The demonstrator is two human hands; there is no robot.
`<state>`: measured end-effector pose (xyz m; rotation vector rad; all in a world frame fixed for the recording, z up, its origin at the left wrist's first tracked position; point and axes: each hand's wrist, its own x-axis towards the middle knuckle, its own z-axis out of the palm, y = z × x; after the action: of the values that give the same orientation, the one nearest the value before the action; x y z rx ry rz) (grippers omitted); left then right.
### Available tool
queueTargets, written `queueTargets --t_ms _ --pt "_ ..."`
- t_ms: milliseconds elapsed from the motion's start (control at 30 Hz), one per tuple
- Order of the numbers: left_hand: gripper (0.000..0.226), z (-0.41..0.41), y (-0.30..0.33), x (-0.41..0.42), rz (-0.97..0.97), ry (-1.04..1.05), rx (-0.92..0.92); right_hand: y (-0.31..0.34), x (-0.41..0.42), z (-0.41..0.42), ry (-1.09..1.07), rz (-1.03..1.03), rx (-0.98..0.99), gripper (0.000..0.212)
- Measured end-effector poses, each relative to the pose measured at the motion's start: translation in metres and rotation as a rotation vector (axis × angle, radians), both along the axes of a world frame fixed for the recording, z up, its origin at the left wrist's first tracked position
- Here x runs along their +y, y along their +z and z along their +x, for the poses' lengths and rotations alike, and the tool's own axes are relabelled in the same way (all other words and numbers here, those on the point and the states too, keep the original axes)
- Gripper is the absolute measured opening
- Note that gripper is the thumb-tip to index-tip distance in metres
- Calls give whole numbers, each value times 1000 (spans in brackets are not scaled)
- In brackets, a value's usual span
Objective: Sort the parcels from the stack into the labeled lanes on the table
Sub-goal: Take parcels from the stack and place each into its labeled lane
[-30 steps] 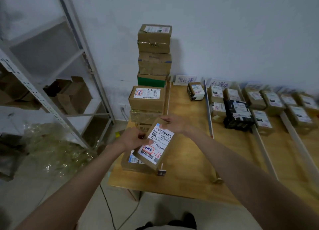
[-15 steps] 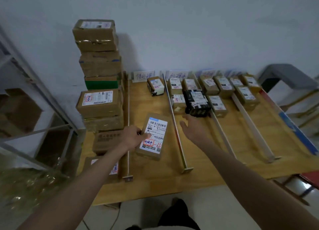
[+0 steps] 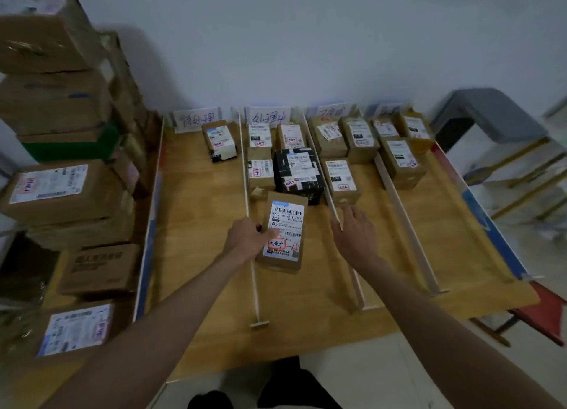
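Note:
My left hand grips a flat brown parcel with a white barcode label and a red-framed stamp, thumb on its top face. The parcel hangs over the second lane, just in front of a black box. My right hand hovers to the parcel's right with fingers spread, holding nothing, above the white divider. The stack of brown parcels rises at the table's left side. Handwritten lane labels stand along the back wall.
The wooden table is split by white dividers into lanes. One box lies in the first lane, several in the others. A grey stool and a red object stand to the right. My feet show below the front edge.
My right hand has let go of the parcel and moved off to its right. My left hand has carried the parcel from beside the stack across to the second lane. My view has swung right.

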<state>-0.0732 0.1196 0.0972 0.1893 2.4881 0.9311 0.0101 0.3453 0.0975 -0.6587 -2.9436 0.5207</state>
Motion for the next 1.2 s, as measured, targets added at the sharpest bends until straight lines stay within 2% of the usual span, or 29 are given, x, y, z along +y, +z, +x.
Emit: queueTargets --t_ms 167,300,733,933,1100,1200 --pt "42 3 -31 64 -53 69 -59 -13 60 -3 9 -19 -44 44" --pt "39 2 -56 100 -70 120 -96 -26 91 -4 21 -43 -73 43" --pt "40 -13 -98 148 -120 244 -183 -60 129 -7 13 -101 -76 38" --pt "43 -20 -100 162 -98 242 -181 -59 135 -7 29 -110 -86 38" --pt "45 -25 -87 157 -195 191 -146 -46 131 -13 68 -88 -71 39" --pt "50 -28 -66 137 -248 193 -54 -32 119 -26 117 -39 -48 36"
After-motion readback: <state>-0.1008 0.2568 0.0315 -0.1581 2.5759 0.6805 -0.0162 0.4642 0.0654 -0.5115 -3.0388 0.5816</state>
